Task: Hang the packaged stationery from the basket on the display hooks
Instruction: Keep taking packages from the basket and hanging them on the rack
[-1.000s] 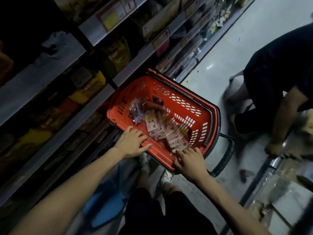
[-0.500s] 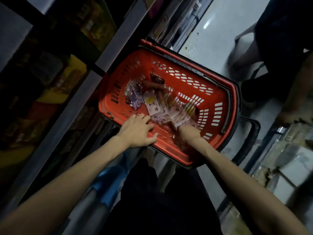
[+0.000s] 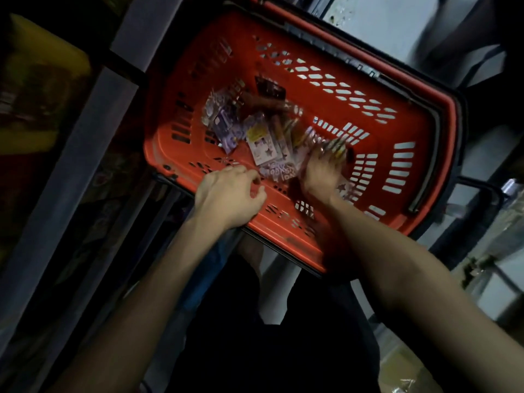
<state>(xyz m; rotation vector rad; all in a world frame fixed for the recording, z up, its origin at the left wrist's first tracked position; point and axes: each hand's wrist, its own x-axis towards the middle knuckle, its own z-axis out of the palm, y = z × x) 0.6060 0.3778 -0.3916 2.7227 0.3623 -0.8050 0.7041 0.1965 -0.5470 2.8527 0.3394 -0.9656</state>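
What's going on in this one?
A person leans over a red shopping basket standing in a shop aisle beside shelving. Their right hand is down inside the basket among a loose pile of stationery packets; blur hides whether it grips one. Their left hand is at the near rim, fingers loosely curled, holding no packet. No packet is lifted out yet.
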